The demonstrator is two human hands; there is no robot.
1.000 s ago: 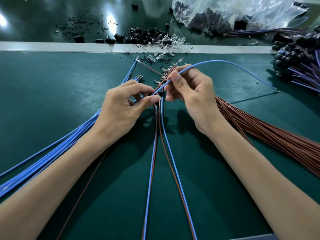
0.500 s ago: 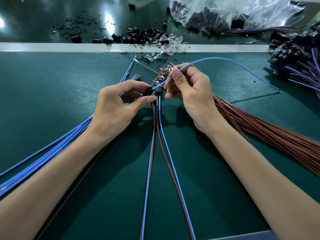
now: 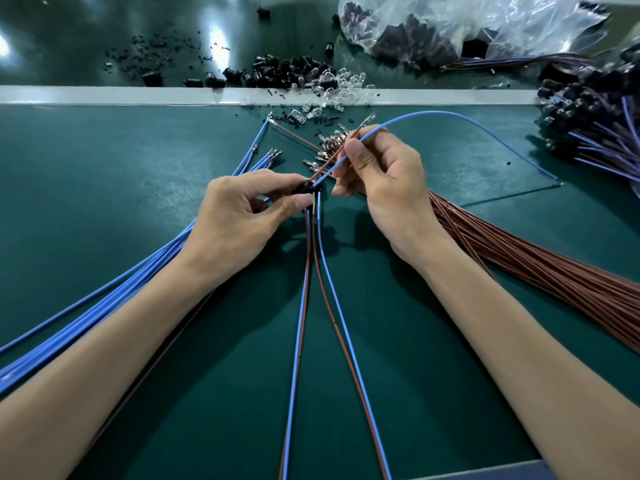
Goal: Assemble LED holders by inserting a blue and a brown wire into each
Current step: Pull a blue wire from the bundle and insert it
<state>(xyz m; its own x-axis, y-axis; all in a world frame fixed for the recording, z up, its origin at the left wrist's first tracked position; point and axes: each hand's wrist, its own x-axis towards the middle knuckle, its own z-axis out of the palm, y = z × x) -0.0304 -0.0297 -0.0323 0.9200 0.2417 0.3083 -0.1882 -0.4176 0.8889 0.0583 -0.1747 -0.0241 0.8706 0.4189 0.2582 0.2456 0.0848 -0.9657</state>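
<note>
A loose sheaf of long blue insulated wires (image 3: 104,296) is lying on the dark green bench mat (image 3: 104,168), running out to the left of the left hand's knuckles. The left hand (image 3: 239,216) is pinching a small black plastic LED holder (image 3: 304,188) between thumb tip and curled forefinger, with the other fingers tucked beneath. Directly below that pinch, already-seated blue and brown leads (image 3: 313,244) are hanging down towards the person.

The right hand (image 3: 384,181) is pinching a thin blue insulated wire (image 3: 436,112) between thumb and forefinger, just behind its tip. The tip is meeting the holder at the left thumb, and the tail is arching away past the right knuckles. A thin brown wire (image 3: 332,156) is lying in the same pinch, its metal terminal poking out above the fingertips. I cannot tell how far the blue tip is seated.

Judging by its sag, the wire is light and limp, so it is probably best gripped close to the terminal, where it will not buckle when pushed. The holder looks tiny, hard and smooth, likely to squirt from a loose pinch, so it is best held by its sides.

Behind the right wrist a thick sheaf of brown wires (image 3: 536,271) is fanning out. Far right of the fingers, finished wired holders (image 3: 595,109) are lying in a heap.
</note>
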